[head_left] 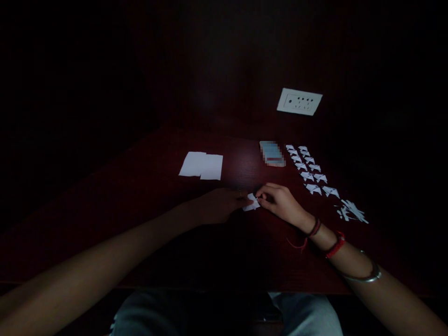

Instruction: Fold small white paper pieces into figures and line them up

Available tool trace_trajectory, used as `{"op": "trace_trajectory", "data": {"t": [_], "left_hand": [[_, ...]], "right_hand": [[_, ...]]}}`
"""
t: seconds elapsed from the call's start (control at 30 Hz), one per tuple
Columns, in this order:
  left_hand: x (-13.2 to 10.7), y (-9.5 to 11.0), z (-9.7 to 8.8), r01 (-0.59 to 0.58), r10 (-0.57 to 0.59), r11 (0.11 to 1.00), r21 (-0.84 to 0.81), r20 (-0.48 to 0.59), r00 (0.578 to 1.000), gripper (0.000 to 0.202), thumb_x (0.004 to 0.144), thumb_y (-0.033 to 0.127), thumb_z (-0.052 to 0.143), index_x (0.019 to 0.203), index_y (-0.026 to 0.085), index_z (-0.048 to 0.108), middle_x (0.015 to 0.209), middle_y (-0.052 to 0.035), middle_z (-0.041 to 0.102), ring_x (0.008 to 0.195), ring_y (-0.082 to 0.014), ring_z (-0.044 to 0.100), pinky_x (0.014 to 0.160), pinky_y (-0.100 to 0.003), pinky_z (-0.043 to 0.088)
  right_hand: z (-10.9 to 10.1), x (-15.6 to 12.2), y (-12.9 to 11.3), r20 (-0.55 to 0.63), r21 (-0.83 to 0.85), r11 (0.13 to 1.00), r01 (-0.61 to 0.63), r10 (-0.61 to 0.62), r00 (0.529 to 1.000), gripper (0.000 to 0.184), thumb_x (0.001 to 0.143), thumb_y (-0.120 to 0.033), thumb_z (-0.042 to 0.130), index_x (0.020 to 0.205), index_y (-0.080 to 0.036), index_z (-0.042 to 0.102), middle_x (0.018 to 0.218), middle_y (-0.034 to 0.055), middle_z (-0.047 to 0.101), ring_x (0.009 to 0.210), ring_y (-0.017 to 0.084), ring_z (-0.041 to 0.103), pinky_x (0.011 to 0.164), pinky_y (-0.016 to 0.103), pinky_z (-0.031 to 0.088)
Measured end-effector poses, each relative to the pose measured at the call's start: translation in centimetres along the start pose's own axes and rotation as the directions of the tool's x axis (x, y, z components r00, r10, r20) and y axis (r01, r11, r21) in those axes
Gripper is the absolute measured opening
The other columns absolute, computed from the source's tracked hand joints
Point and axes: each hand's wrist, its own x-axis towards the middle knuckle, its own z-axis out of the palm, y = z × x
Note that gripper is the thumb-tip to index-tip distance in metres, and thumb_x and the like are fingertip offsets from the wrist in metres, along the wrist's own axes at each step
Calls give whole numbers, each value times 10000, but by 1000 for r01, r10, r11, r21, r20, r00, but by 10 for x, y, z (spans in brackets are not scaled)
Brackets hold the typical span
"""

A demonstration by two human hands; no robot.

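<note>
A small folded piece of white paper (251, 202) lies between my hands at the middle of the dark red table. My left hand (221, 205) is closed on its left side, the thumb on top of the paper. From the right, my right hand (280, 201) pinches at the paper's right corner with thumb and index finger. Two rows of small folded paper pieces (312, 189) stand to the right of my right hand. Nearer to me lies a loose pile of thin paper strips (353, 211).
White paper sheets (211, 166) lie side by side, partly overlapping, on the left of the table (147, 186). A blurred-out flat rectangular object (272, 153) sits at the back. A white power socket (300, 101) is on the wall behind. The surroundings are very dark.
</note>
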Motion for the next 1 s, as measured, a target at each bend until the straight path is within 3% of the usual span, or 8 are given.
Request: {"op": "trace_trajectory", "data": {"t": [0.13, 0.27, 0.43, 0.73, 0.83, 1.0], "left_hand": [[0, 2, -2, 3, -3, 1000, 3, 5, 1000, 528, 716, 48, 412, 1214, 203, 329, 1199, -62, 414, 1042, -177, 433, 843, -280, 352], [0, 3, -4, 11, -11, 1000, 9, 21, 1000, 504, 730, 53, 405, 1208, 197, 341, 1190, -65, 422, 1029, -176, 441, 842, -277, 353], [0, 4, -5, 13, -13, 1000, -8, 19, 1000, 504, 744, 50, 388, 1218, 213, 328, 1206, -55, 408, 1036, -165, 436, 855, -279, 348], [-1, 2, -2, 11, -11, 1000, -6, -9, 1000, 491, 739, 51, 406, 1203, 201, 357, 1240, -62, 385, 1061, -178, 423, 873, -305, 346], [-3, 0, 1, 16, -17, 1000, -16, -33, 999, 531, 715, 19, 399, 1206, 217, 351, 1245, -49, 380, 1071, -174, 416, 879, -309, 345], [-3, -1, 0, 0, -13, 995, -103, -123, 992, 560, 712, 4, 381, 1215, 246, 332, 1221, -26, 396, 1028, -153, 438, 857, -293, 369]], "right_hand": [[-6, -7, 0, 118, -144, 979, 146, -129, 985, 199, 770, -134, 438, 889, -194, 586, 812, 26, 515, 709, 101, 494, 643, 207, 374], [-8, -8, 2, 202, -286, 932, 222, -168, 965, 226, 783, -157, 424, 946, -199, 575, 847, 29, 520, 676, 94, 498, 620, 209, 371], [-11, -8, 3, 251, -337, 896, 290, -212, 945, 236, 793, -174, 405, 955, -190, 576, 843, 33, 535, 696, 104, 509, 612, 215, 366], [-19, -8, 6, 257, -400, 876, 269, -174, 950, 214, 776, -183, 416, 871, -191, 607, 799, 22, 554, 676, 107, 514, 598, 229, 362], [-23, -10, 12, 205, -374, 901, 219, -150, 967, 224, 768, -162, 411, 854, -180, 617, 790, 23, 560, 671, 103, 520, 610, 227, 373], [-24, -10, 11, 103, -243, 953, 179, -158, 982, 275, 781, -177, 401, 994, -176, 575, 848, 37, 561, 741, 119, 524, 665, 236, 400]]}}
